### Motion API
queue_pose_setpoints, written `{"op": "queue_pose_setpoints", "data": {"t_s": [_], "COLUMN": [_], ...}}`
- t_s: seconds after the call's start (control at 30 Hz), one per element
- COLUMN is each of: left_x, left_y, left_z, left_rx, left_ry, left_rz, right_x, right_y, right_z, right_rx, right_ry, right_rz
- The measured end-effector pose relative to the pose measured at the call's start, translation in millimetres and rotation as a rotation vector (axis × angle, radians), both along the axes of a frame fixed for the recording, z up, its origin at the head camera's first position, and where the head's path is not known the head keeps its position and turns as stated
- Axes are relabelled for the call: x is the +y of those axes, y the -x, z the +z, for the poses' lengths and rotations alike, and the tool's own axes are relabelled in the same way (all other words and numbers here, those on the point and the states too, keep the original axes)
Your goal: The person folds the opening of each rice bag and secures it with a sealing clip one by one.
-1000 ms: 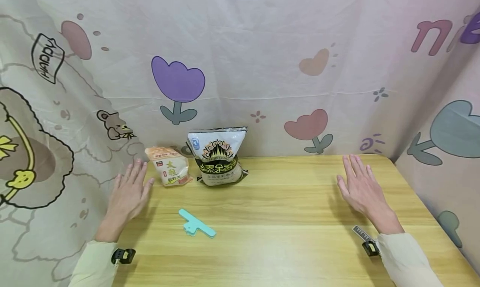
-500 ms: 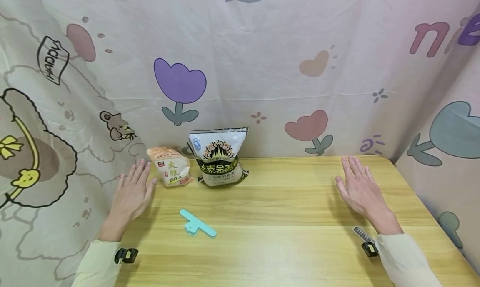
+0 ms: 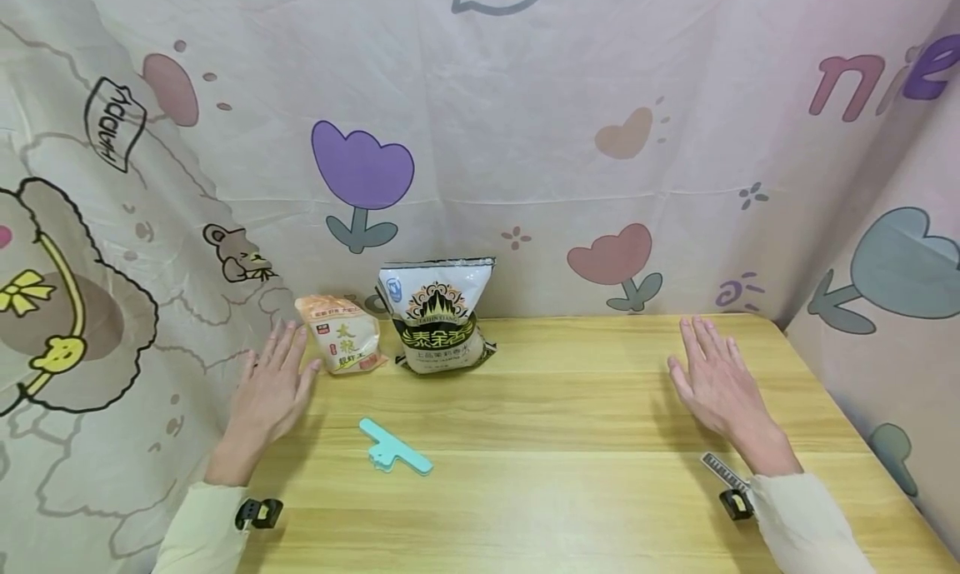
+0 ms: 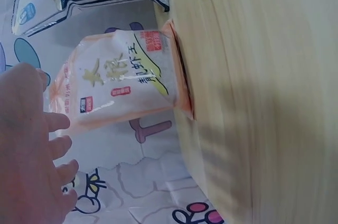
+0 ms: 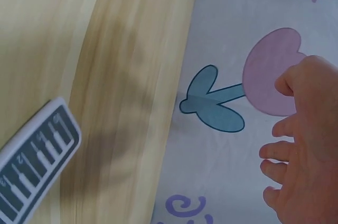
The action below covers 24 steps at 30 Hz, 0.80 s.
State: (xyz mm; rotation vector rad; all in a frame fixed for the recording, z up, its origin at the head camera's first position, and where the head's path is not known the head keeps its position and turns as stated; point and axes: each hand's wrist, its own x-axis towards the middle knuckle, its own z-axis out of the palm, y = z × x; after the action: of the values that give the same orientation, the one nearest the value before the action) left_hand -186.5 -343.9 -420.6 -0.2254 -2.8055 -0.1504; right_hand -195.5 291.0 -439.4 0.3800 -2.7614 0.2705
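Note:
At the left of the table, my left hand is held with its fingers straight and holds nothing. Just beyond its fingertips stands a small orange-and-white rice bag, also seen in the left wrist view. Beside that bag stands a larger black-and-white rice bag, upright. A turquoise bag clip lies on the wood in front of the bags. Over at the right, my right hand is also held with straight fingers and grips nothing; no object is close to it.
A wood-grain table spans the view. Behind and at both sides hangs a printed fabric curtain. A strap tab with a printed scale juts from the right wrist, and a dark wrist camera sits on the left one.
The view has shifted slightly. My left hand has drifted a little to the right, and my right hand a little to the left. The bags and the clip stay put.

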Motion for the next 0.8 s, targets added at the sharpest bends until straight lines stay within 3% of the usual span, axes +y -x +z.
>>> {"op": "queue_pose_setpoints", "data": {"t_s": [0.47, 0.8], "left_x": [27.5, 55.1], "left_y": [-5.2, 2.8], "left_z": [6.3, 19.0], "left_rx": [0.084, 0.279], "left_ry": [-0.099, -0.189], "left_rz": [-0.047, -0.139], "right_x": [-29.5, -61.4], "right_y": [-6.0, 5.2], "right_z": [7.7, 15.4], "right_rx": [0.042, 0.246], "right_ry": [0.115, 0.227], "right_rz": [0.062, 0.159]}}
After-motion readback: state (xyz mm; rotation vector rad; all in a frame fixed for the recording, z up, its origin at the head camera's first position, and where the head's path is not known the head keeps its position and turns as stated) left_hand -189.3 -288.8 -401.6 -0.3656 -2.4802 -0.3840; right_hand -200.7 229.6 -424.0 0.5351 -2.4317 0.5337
